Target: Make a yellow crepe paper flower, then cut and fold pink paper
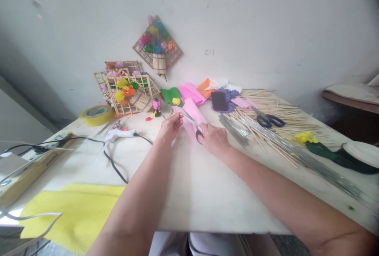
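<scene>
My right hand (pixel 213 138) is closed round the dark handles of a pair of scissors (pixel 192 123), whose blades point left and away across a pink sheet of soft material (pixel 194 111). My left hand (pixel 170 126) pinches the near left edge of that pink sheet, fingers pressed together. Both hands meet at the middle of the white table (pixel 207 193). How far apart the blades are is hard to tell.
A white glue gun (pixel 120 133) with black cord lies left. Yellow tape roll (pixel 96 114), stick frames with paper flowers (pixel 130 92), a phone (pixel 219 101), blue scissors (pixel 271 120), wooden sticks (pixel 281 110), wires (pixel 296 151), green tape (pixel 340 155) and a yellow sheet (pixel 74 212) surround them.
</scene>
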`<state>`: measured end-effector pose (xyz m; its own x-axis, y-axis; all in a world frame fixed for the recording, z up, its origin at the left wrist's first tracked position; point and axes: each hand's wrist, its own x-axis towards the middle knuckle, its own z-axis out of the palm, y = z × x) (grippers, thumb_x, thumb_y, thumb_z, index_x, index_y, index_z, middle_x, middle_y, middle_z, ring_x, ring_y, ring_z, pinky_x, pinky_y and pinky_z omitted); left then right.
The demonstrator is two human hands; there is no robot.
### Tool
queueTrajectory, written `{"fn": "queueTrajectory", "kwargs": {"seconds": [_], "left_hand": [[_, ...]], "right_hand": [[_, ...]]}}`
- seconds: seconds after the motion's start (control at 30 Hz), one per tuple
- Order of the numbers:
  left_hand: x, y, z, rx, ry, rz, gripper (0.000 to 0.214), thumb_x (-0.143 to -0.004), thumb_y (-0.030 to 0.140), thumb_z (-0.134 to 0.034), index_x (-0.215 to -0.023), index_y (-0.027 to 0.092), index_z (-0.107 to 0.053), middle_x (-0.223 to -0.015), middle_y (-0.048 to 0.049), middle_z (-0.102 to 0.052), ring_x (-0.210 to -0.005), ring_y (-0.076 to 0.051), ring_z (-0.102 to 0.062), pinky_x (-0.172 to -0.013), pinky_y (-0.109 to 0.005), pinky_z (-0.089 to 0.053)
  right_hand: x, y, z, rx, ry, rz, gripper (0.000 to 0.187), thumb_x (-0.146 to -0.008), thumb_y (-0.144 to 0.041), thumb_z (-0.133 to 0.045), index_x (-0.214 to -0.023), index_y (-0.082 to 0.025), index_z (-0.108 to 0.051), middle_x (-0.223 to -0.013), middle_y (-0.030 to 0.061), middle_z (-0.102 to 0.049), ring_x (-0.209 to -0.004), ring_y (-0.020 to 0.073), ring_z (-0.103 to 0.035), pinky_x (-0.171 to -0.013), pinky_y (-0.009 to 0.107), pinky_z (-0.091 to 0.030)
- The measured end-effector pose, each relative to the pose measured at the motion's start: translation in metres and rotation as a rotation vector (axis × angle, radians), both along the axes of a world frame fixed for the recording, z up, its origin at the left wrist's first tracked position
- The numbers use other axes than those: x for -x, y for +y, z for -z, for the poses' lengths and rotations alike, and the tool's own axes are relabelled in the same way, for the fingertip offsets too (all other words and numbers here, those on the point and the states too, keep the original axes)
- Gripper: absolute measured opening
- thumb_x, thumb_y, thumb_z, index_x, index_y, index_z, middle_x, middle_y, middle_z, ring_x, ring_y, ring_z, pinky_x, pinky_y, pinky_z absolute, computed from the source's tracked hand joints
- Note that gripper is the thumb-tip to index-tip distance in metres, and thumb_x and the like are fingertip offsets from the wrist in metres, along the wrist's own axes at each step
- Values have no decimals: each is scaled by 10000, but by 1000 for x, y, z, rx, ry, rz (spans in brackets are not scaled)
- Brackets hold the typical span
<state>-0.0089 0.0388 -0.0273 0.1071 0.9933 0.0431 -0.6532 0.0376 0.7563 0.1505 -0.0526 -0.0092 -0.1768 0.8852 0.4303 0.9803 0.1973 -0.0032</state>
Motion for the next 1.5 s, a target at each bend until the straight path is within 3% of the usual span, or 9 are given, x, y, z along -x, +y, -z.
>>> {"fn": "queueTrajectory", "kwargs": {"seconds": [0.1, 0.17, 0.33, 0.43, 0.57, 0.73, 0.97, 1.27, 1.5], "left_hand": [[2, 1, 0, 40, 11, -79, 157, -674, 31, -544, -819, 85, -575, -670, -49, -629, -571, -76, -591, -596, -173, -503], [3, 1, -1, 107, 45, -146, 143, -669, 44, -503, -791, 78, -570, -632, -63, -624, -570, -99, -599, -581, -197, -504], [5, 3, -4, 235, 213, -257, 161, -690, 175, -439, -670, 69, -557, -524, -72, -578, -484, -127, -568, -503, -237, -486], [4, 4, -3, 257, 425, -332, 114, -666, 192, -515, -637, 84, -539, -491, -57, -565, -424, -115, -531, -468, -237, -467], [3, 5, 2, 279, 680, -327, 19, -631, 100, -545, -639, 99, -527, -473, -56, -567, -396, -123, -523, -436, -237, -445], [4, 5, 4, 300, 663, -281, 56, -662, 80, -504, -707, 111, -515, -542, -76, -603, -461, -147, -576, -467, -243, -456], [4, 6, 3, 263, 854, -309, 113, -669, 171, -522, -754, 117, -573, -710, -78, -662, -348, -72, -450, -367, -209, -338], [3, 13, 12, 115, 1189, -346, 214, -663, 326, -551, -663, 123, -617, -513, -37, -576, -402, -98, -473, -409, -212, -351], [0, 14, 9, 156, 1173, -300, 148, -589, 266, -585, -529, 138, -541, -389, 11, -439, -349, -86, -393, -378, -218, -303]], "right_hand": [[0, 3, 2, 22, 123, 8, 259, -759, -325, -478, -951, -188, -584, -824, 84, -653, -734, 214, -608, -578, 271, -356], [1, 8, 5, 102, 332, -10, 260, -729, -374, -528, -917, -213, -608, -769, 52, -657, -708, 197, -608, -570, 262, -379], [3, 16, 11, 594, 1095, -188, 345, -666, -488, -593, -737, -151, -599, -506, -12, -548, -367, 87, -476, -372, 212, -366], [4, 13, 9, 782, 1317, -258, 372, -645, -493, -622, -644, -129, -545, -476, -10, -528, -323, 69, -456, -269, 178, -248], [3, 7, 3, 911, 1440, -233, 337, -677, -455, -614, -699, -128, -533, -475, -7, -546, -322, 75, -482, -245, 158, -182], [4, 5, 0, 1039, 1505, -170, 297, -763, -432, -520, -741, -136, -523, -460, -8, -546, -310, 78, -480, -244, 150, -162], [9, 1, 1, 1185, 1580, -141, 300, -798, -430, -464, -778, -136, -518, -482, 2, -559, -344, 94, -514, -240, 148, -174], [7, 7, 4, 1212, 1638, -117, 336, -794, -468, -466, -762, -136, -512, -500, -3, -561, -356, 85, -518, -243, 143, -197], [6, 9, 3, 1202, 1650, -129, 330, -803, -454, -466, -747, -133, -518, -489, -8, -553, -355, 73, -505, -244, 137, -203]]}}
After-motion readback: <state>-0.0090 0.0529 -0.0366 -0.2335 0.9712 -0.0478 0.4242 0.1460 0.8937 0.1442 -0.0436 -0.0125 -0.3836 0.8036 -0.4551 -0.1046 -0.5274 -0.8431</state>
